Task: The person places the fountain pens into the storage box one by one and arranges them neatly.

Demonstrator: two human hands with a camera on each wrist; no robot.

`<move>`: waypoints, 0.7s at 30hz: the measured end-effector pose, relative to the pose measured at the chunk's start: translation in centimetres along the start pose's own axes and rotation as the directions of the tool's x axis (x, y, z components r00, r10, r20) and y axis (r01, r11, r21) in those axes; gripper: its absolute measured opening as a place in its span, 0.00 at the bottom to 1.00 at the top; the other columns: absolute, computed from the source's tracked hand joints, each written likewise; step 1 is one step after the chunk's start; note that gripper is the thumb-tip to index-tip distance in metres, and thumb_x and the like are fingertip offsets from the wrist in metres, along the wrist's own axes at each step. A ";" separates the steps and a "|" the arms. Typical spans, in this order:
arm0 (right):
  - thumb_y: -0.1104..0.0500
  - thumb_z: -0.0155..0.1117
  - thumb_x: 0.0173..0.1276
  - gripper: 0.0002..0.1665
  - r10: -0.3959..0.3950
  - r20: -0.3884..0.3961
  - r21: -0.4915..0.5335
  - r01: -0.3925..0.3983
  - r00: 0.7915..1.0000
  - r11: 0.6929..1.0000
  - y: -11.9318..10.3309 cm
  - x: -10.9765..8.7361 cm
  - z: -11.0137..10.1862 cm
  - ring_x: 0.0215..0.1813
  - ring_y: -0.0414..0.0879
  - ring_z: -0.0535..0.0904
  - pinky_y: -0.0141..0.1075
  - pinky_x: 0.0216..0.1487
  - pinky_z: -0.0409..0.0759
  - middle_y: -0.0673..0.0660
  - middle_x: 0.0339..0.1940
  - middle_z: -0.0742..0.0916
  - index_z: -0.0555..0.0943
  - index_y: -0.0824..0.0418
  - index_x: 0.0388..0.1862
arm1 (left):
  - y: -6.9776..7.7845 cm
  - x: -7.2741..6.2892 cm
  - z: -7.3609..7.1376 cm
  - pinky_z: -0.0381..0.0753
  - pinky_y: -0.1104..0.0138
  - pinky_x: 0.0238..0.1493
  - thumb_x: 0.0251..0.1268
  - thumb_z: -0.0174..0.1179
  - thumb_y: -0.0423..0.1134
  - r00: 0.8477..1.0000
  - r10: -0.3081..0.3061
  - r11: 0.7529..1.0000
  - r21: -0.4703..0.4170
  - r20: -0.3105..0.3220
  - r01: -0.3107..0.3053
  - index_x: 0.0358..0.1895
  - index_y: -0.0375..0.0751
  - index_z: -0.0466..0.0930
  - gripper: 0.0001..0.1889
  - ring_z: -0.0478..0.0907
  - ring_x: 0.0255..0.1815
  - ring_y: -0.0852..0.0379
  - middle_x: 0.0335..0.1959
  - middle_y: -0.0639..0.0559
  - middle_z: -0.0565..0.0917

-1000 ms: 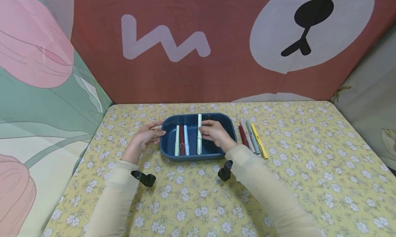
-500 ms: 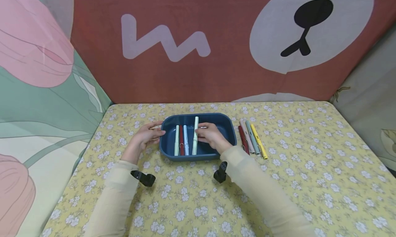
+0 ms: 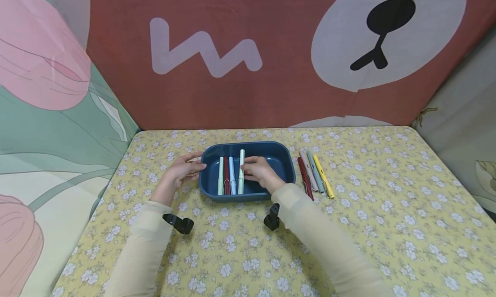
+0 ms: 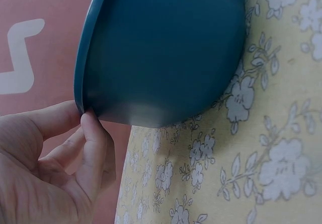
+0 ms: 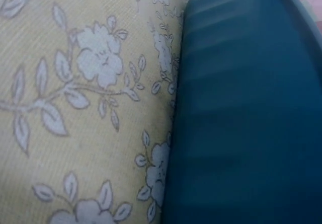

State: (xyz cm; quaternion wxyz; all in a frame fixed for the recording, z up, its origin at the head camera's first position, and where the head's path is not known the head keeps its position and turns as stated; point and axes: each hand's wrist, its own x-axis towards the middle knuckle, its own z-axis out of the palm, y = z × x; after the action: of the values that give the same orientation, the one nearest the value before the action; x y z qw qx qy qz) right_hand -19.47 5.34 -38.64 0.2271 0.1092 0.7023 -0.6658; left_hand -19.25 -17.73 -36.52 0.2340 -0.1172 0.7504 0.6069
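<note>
A dark blue rectangular box [image 3: 271, 147] with rounded corners stands on the table. My left hand [image 3: 184, 169] pinches its left rim; in the left wrist view, thumb and finger of that hand [image 4: 65, 158] meet at the edge. Inside the box, my right hand [image 3: 260, 172] holds a pale green pen [image 3: 242, 159] by its middle, its lower end close to the front wall. Just left of it lie a light blue pen [image 3: 232, 172], a dark red pen [image 3: 226, 173] and another pale green pen [image 3: 221, 176], side by side. The right wrist view shows only the box's outer wall [image 5: 241, 108] and tablecloth.
Right of the box, a dark red pen [image 3: 305, 176], a pinkish pen [image 3: 308, 170], a grey-green pen [image 3: 315, 172] and a yellow pen [image 3: 323, 175] lie on the flowered tablecloth [image 3: 240, 254]. A printed red cloth [image 3: 279, 99] hangs behind the table.
My right hand has moved left inside the box, bringing the pale green pen beside the light blue one and lower. The left hand has stayed at the rim.
</note>
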 end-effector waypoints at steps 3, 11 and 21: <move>0.66 0.53 0.72 0.24 0.003 0.007 -0.014 -0.003 1.000 1.000 0.0 -0.1 0.1 0.58 0.56 0.77 0.45 0.64 0.77 0.67 0.58 0.77 0.66 0.69 0.66 | 0.0 0.0 0.0 0.79 0.78 0.29 0.70 0.54 0.34 1.000 0.001 1.000 -0.003 -0.001 -0.001 0.75 0.51 0.55 0.32 0.76 0.30 0.69 0.73 0.40 0.57; 0.64 0.54 0.73 0.23 0.011 0.013 -0.052 -0.010 1.000 0.999 0.1 0.2 0.2 0.56 0.55 0.79 0.44 0.62 0.78 0.67 0.58 0.78 0.68 0.67 0.65 | 0.0 0.1 0.0 0.79 0.79 0.29 0.71 0.54 0.34 1.000 -0.001 1.000 -0.001 -0.002 0.001 0.75 0.51 0.55 0.32 0.76 0.29 0.70 0.74 0.41 0.57; 0.63 0.56 0.72 0.23 0.018 0.002 -0.102 -0.018 1.000 0.995 0.3 0.6 0.3 0.34 0.40 0.77 0.35 0.50 0.84 0.56 0.42 0.80 0.71 0.67 0.63 | -0.1 0.2 0.1 0.79 0.79 0.27 0.70 0.54 0.34 1.000 0.000 1.000 -0.011 -0.014 0.000 0.75 0.51 0.55 0.32 0.75 0.26 0.71 0.73 0.40 0.59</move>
State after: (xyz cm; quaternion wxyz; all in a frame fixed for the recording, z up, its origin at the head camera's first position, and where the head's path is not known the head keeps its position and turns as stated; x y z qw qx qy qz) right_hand -19.78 5.01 -39.18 0.2395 0.1026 0.7341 -0.6271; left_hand -19.39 -17.68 -36.76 0.2281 -0.1229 0.7487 0.6102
